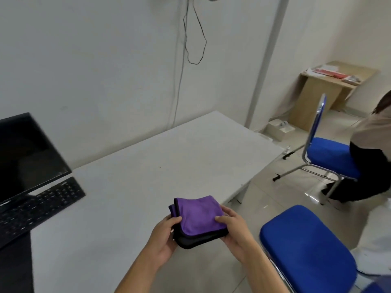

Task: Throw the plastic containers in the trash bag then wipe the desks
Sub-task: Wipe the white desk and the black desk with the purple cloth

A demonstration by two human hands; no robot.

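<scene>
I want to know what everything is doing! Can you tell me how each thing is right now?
Purple cloth: folded, held over the desk's edge.
Left hand: gripping the cloth's left side.
Right hand: gripping the cloth's right side.
White desk: bare where the cloth is.
Monitor: screen dark.
Keyboard: lying flat in front of the monitor.
Near blue chair: empty.
Far blue chair: someone sitting on it.

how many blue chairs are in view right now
2. One blue chair stands nearest, just right of the right hand, cut off by the frame's bottom edge. The other chair is farther back by the desk's far right end. More may sit outside the frame.
</scene>
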